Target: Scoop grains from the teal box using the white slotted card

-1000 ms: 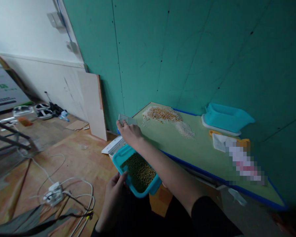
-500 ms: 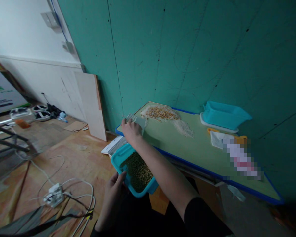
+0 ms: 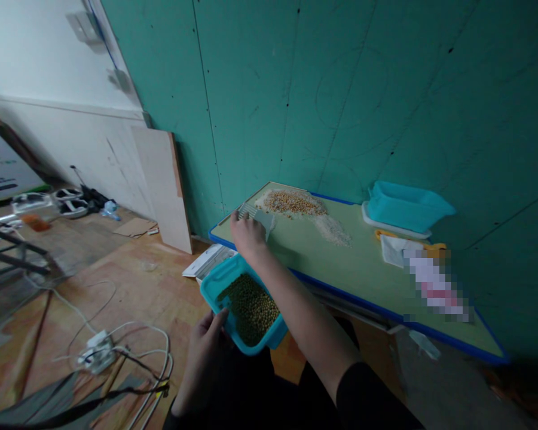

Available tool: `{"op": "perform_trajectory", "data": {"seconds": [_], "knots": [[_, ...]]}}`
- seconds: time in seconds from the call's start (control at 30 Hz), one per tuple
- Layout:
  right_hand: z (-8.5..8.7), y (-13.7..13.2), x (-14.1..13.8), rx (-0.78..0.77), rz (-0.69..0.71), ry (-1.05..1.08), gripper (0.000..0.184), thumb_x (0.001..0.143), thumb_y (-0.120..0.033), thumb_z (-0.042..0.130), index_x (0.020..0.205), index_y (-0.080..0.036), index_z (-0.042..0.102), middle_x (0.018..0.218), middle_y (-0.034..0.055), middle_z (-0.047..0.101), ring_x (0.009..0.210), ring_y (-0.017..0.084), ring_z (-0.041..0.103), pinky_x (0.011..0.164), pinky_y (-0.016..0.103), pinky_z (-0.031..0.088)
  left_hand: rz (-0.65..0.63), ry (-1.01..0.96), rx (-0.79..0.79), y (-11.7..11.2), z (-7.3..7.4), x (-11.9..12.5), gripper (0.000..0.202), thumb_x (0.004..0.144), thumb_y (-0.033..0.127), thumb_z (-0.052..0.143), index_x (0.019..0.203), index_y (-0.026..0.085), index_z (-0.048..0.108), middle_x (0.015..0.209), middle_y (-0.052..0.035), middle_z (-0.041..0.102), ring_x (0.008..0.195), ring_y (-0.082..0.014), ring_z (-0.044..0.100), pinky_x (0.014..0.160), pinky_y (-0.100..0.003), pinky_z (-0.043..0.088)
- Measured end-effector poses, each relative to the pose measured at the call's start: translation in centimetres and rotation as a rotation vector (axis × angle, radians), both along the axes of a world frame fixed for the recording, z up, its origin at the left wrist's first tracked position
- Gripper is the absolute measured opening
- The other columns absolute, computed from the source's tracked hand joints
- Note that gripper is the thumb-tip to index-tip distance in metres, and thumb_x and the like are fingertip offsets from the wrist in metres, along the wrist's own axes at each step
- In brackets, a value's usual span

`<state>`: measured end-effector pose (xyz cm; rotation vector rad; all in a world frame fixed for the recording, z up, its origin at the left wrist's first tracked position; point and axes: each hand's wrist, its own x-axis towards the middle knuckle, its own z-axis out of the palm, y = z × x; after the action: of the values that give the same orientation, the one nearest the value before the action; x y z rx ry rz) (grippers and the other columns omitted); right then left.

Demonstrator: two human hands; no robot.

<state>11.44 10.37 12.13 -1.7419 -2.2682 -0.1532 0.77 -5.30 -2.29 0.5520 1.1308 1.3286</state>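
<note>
Left grip [image 3: 207, 335] clasping tub [image 3: 209, 291], right [image 3: 250, 236] pinching scraper [image 3: 266, 220]

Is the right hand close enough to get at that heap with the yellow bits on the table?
Probably yes: the right hand is over the near left end of the table, close to the heap, with only the pale slotted tool it holds between them.
</note>
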Motion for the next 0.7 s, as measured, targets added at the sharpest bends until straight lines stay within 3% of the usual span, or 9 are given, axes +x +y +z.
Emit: {"op": "perform_trajectory", "data": {"seconds": [0.3, 0.5, 0.6, 0.7], "knots": [[0.1, -3.0, 5.4, 0.022, -0.043, -0.098, 0.050, 0.099, -0.007, 0.031, 0.149, -0.007, 0.042, 0.126, 0.0305, 0.064, 0.094, 0.029, 0.074, 0.074, 0.038, 0.058, 0.008, 0.076, 0.017, -0.3, 1.1, 0.0, 0.044, 0.058, 0.050, 0.089, 0.058, 0.018, 0.060, 0.044, 0.0064, 0.049, 0.037, -0.0082, 0.044, 0.037, -0.019, 0.033], [-0.1, -4.0, 10.3, 0.037, -0.101, -0.163, 0.054, 0.099, -0.006, 0.028, 0.151, -0.010, 0.039, 0.123, 0.0267, 0.068, 0.092, 0.028, 0.075, 0.076, 0.036, 0.058, -0.007, 0.066, 0.003, -0.3, 0.5, -0.8, 0.037, 0.061, 0.046, 0.089, 0.066, 0.016, 0.068, 0.045, 0.0059, 0.051, 0.039, -0.0089, 0.045, 0.039, -0.020, 0.037], [-0.4, -4.5, 12.9, 0.047, -0.133, -0.168, 0.058, 0.097, -0.004, 0.030, 0.154, -0.013, 0.037, 0.117, 0.0233, 0.072, 0.092, 0.028, 0.076, 0.077, 0.035, 0.058, -0.017, 0.061, 0.000, -0.2, 0.6, -0.8, 0.034, 0.062, 0.044, 0.089, 0.072, 0.015, 0.072, 0.048, 0.0044, 0.056, 0.041, -0.0103, 0.048, 0.040, -0.021, 0.040], [-0.9, -5.1, 15.7, 0.071, -0.194, -0.150, 0.060, 0.098, -0.007, 0.033, 0.157, -0.017, 0.035, 0.102, 0.0187, 0.077, 0.087, 0.028, 0.076, 0.077, 0.037, 0.057, 0.018, 0.061, -0.009, -0.1, 0.8, -0.5, 0.034, 0.058, 0.043, 0.089, 0.066, 0.016, 0.070, 0.043, 0.0057, 0.051, 0.038, -0.0109, 0.047, 0.038, -0.021, 0.038]]}}
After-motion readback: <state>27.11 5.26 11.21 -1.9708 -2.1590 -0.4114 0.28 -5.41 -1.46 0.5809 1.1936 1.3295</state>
